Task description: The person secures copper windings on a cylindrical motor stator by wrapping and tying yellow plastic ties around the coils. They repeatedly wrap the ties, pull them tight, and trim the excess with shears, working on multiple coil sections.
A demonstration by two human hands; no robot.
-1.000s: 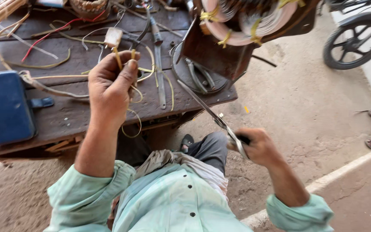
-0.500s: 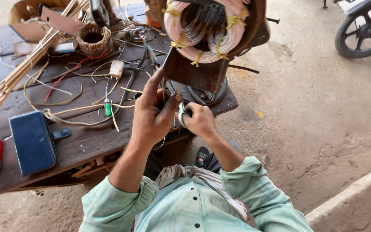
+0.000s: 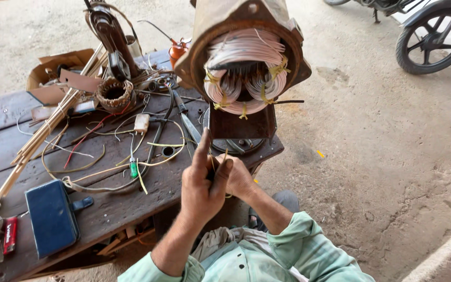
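The work place is outdoors, on a ground of dusty bare earth (image 3: pixel 371 156). A dark wooden bench (image 3: pixel 6 125) made of old planks carries the things, and a motorcycle wheel (image 3: pixel 434 34) stands on the ground far beyond its right end.

At the right end of the bench stands a motor stator (image 3: pixel 246 62), a rusty metal housing with pink copper windings inside, tied with yellow strips. Just in front of this end, near the front right corner, the two hands meet above the edge. The left hand (image 3: pixel 199 188) has the index finger stretched upward and the other fingers curled. The right hand (image 3: pixel 238 177) is half hidden behind it, its fingers bent inward. Together they pinch a thin yellowish strip (image 3: pixel 224 156) with a small dark tool between them; which fingers press it I cannot tell exactly.

On the middle of the bench lie loose wires (image 3: pixel 105 167), a green-handled screwdriver (image 3: pixel 133 168) and scissors (image 3: pixel 186 122). Near the front left corner lies a dark blue case (image 3: pixel 50 216). Along the left side long wooden sticks (image 3: pixel 37 138) lie diagonally. At the back edge there is a small wound coil (image 3: pixel 113 94), a cardboard box (image 3: pixel 53 65) and an orange oil can (image 3: pixel 177 51).
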